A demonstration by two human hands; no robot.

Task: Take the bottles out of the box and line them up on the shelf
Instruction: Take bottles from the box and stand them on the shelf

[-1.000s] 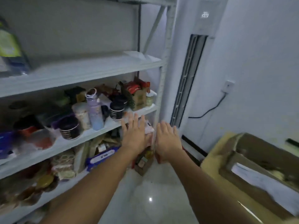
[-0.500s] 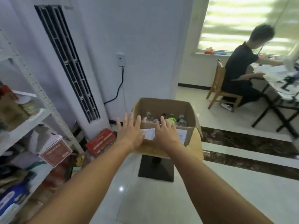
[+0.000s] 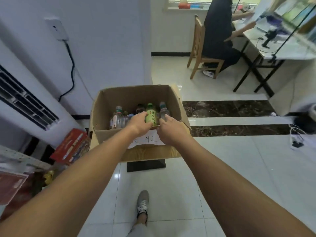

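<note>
While box (image 3: 102,106) tops stand (image 3: 150,153) (tile flr (image 3: 256,168)), left hand (image 3: 139,124) grips bottle (image 3: 151,114), right hand (image 3: 171,131) unclear.

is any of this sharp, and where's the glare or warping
Head view: the green bottle in the box is fairly sharp; the edges smear, worst at the desk top right; the wide angle bends the air conditioner and wall lines; one small glare spot sits on the floor; light is soft, shadows faint.
</note>
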